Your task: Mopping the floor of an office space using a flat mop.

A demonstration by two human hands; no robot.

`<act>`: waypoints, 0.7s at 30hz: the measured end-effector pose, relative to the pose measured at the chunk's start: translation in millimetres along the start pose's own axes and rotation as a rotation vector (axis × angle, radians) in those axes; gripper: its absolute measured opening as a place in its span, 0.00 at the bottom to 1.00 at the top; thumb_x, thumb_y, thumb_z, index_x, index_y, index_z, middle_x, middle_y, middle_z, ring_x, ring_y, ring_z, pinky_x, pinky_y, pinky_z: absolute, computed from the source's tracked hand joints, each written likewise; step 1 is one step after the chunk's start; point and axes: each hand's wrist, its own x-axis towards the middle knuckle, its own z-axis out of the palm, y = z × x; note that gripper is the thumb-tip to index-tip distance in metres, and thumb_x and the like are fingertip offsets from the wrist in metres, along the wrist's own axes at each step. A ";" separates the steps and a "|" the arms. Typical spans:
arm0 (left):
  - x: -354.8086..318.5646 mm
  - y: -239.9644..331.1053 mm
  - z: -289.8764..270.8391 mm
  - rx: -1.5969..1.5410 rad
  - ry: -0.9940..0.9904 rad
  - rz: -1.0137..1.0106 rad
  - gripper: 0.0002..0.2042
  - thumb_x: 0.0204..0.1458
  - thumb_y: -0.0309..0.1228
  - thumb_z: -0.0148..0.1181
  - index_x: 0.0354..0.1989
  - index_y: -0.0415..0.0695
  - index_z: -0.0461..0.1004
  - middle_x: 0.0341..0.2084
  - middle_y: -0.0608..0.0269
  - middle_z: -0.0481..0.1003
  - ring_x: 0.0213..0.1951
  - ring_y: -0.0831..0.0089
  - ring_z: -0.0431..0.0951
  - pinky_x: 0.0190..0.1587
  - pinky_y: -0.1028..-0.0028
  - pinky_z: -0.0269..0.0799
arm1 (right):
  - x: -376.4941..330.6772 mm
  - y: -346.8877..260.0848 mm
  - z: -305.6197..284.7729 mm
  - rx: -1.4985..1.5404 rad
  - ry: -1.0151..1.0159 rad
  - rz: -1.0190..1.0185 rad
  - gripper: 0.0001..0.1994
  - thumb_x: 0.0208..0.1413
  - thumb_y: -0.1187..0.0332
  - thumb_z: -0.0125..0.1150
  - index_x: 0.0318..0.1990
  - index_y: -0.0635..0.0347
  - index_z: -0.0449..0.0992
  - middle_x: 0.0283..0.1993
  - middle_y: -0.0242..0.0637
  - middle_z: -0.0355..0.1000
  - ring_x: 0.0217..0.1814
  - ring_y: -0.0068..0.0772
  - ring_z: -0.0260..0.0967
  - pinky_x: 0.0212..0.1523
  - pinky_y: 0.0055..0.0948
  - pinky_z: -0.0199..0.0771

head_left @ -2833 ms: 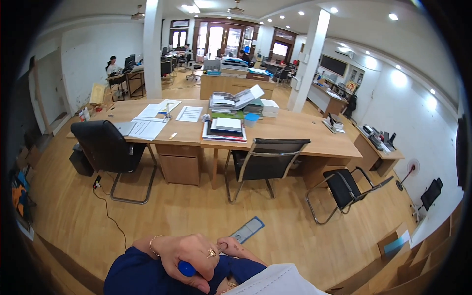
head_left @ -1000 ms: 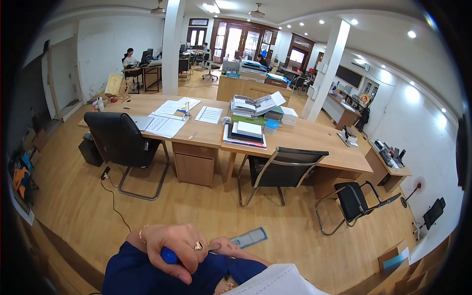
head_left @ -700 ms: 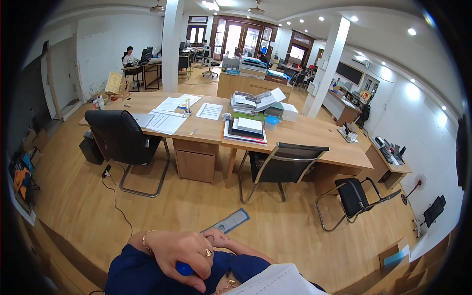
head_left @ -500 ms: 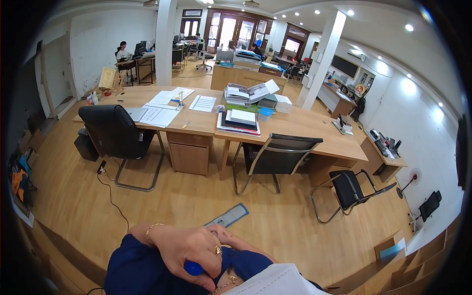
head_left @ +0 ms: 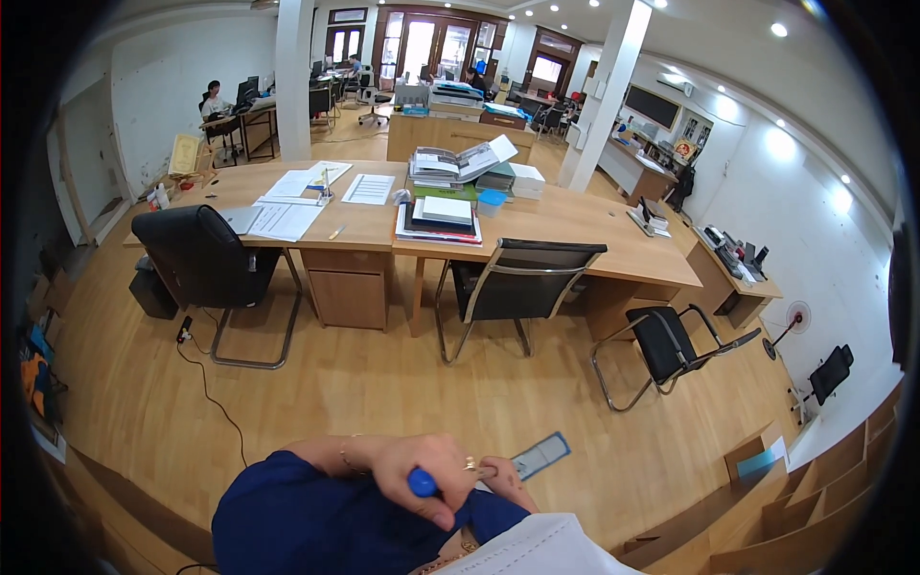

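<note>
My left hand (head_left: 426, 476) is closed around the top of a mop handle, and the rounded blue end cap (head_left: 422, 482) pokes out of the fist. Just beyond it, my right hand (head_left: 508, 485) grips the shaft lower down, partly hidden behind the left. On the wood floor past my hands lies the flat mop head (head_left: 542, 455), a grey rectangle with a blue border. Most of the shaft is hidden by my hands.
Ahead stand a black padded chair (head_left: 206, 278), a mesh-backed chair (head_left: 522, 278) and an armchair (head_left: 661, 345) by long desks (head_left: 565, 225). A power cord (head_left: 216, 398) trails over the floor at left. Wooden shelving (head_left: 815, 517) is at the near right; people sit farther back.
The mop head has swept to the right across the floor. Both hands have shifted right with the handle, and the whole view has moved a little.
</note>
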 end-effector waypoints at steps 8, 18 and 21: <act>-25.1 -17.8 -2.4 -0.022 0.066 -0.123 0.11 0.53 0.28 0.61 0.20 0.39 0.71 0.16 0.59 0.69 0.20 0.64 0.66 0.25 0.70 0.60 | 4.2 28.0 -3.9 -0.026 -0.002 0.043 0.06 0.41 0.67 0.61 0.23 0.58 0.74 0.21 0.46 0.69 0.25 0.46 0.70 0.27 0.34 0.69; -90.8 111.5 -29.4 0.138 0.301 -0.196 0.06 0.47 0.21 0.62 0.22 0.35 0.73 0.16 0.56 0.71 0.20 0.60 0.73 0.32 0.63 0.71 | 93.6 -103.9 78.7 0.110 -0.226 -0.258 0.08 0.44 0.66 0.60 0.22 0.59 0.69 0.20 0.47 0.64 0.22 0.47 0.63 0.25 0.37 0.64; -102.3 140.7 -37.7 0.210 0.222 -0.102 0.06 0.47 0.22 0.63 0.22 0.34 0.74 0.15 0.55 0.71 0.17 0.62 0.73 0.27 0.65 0.70 | 127.0 -136.5 113.8 0.060 -0.333 -0.287 0.10 0.44 0.63 0.60 0.22 0.58 0.70 0.22 0.48 0.67 0.25 0.51 0.66 0.26 0.40 0.66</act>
